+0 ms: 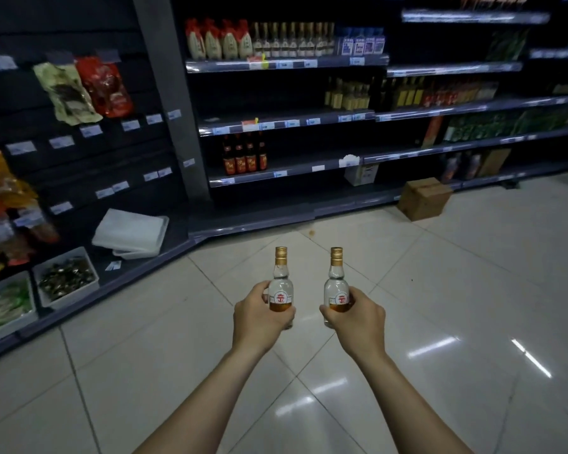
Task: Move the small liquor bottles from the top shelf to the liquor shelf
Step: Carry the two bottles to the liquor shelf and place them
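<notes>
the pale tiled floor (440, 290) fills the near half of the view, and along its far side stands a long dark run of store shelves (286, 64), with rows of bottles on the upper levels, four dark bottles (245, 155) lower down and plenty of bare shelf beside them. a cardboard box (423, 198) sits on the floor at the foot of the shelves, to the right. this looks like the carrying step: both small bottles are in hand and well apart from any shelf. the next move seems to call for walking up to the far shelves, finding the level meant for liquor, which i cannot tell from here, and standing each bottle in a free spot without knocking its neighbours. the left hand (259, 317) is curled round the lower body of the left bottle (281, 286), and the right hand (358, 319) grips the right bottle (336, 283) the same way. the two are held upright, side by side but not touching, out over the floor, each with a gold cap (281, 252) on top.
</notes>
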`<state>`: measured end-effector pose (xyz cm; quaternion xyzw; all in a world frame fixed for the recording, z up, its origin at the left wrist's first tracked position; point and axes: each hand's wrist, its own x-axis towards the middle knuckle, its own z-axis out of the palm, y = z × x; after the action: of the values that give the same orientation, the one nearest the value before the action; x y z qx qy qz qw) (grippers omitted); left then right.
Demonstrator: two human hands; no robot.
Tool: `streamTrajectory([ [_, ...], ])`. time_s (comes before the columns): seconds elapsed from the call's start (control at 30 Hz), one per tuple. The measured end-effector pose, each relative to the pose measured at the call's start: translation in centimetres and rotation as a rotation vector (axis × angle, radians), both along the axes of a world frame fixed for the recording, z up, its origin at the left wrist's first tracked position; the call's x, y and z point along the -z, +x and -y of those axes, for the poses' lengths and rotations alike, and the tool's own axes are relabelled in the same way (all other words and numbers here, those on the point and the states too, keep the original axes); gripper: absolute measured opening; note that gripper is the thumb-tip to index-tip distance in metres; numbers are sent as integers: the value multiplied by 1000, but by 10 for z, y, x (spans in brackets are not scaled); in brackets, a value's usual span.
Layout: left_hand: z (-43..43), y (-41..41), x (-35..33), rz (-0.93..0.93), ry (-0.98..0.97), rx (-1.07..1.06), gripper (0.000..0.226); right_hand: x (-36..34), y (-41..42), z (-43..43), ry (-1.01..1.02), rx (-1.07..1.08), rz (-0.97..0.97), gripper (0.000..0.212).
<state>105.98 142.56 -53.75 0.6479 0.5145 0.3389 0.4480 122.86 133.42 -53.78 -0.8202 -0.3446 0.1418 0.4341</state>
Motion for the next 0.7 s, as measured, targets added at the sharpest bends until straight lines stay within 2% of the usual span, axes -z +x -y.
streamTrajectory([
  [0.4,-294,208,20,8,23,78,70,8,182,-290,-45,44,47,36],
  [0.7,-473,351,-6,6,28,150,60,-12,319,-457,-51,103,43,37],
])
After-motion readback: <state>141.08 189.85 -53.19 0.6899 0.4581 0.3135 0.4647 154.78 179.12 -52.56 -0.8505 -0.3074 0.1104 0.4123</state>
